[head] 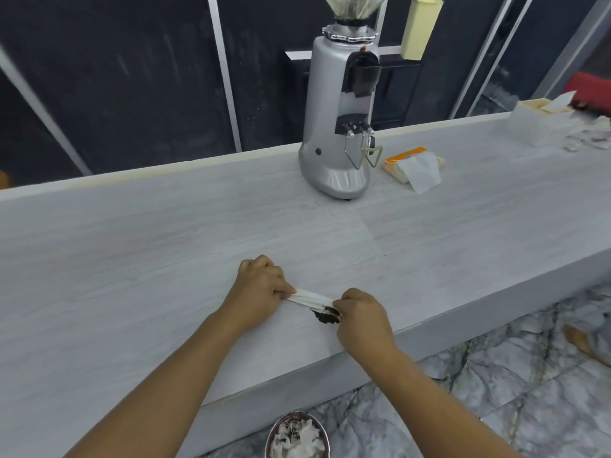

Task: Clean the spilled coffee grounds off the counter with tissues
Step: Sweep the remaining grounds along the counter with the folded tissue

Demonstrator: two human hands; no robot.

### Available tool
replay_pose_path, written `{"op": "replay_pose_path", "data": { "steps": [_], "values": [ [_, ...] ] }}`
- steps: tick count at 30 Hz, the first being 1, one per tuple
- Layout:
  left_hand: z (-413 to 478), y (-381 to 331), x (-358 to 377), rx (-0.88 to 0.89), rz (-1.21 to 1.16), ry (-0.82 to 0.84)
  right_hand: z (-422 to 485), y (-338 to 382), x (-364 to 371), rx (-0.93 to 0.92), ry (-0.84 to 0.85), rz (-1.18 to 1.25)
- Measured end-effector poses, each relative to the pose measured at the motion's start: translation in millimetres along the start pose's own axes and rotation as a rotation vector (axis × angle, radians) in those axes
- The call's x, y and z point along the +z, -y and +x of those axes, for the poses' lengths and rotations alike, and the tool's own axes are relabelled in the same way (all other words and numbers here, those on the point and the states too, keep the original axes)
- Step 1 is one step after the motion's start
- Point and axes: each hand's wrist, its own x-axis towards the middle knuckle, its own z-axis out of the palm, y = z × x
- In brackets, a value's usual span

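Left hand [261,285] and right hand [360,314] each pinch an end of the folded white tissue [309,299] on the pale wood-grain worktop [165,259]. Dark coffee grounds [327,317] sit heaped against its near edge (close to the worktop's lip). Best to keep the tissue taut and flat, dragging slowly so nothing slips under.

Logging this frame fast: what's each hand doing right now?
Left hand: fingers grip one end of the tissue.
Right hand: fingers pinch the other end, by the grounds.
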Motion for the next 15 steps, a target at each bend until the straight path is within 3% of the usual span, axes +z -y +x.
{"op": "replay_pose_path", "data": {
  "steps": [5, 15],
  "values": [
    [23, -17, 4, -0.015, -0.048, -0.064, 17, -23, -22, 0.01, -0.051, -0.02],
    [133, -68, 46, 0.035, -0.04, -0.03, 78, -132, -62, 0.044, -0.081, -0.062]
  ]
}}
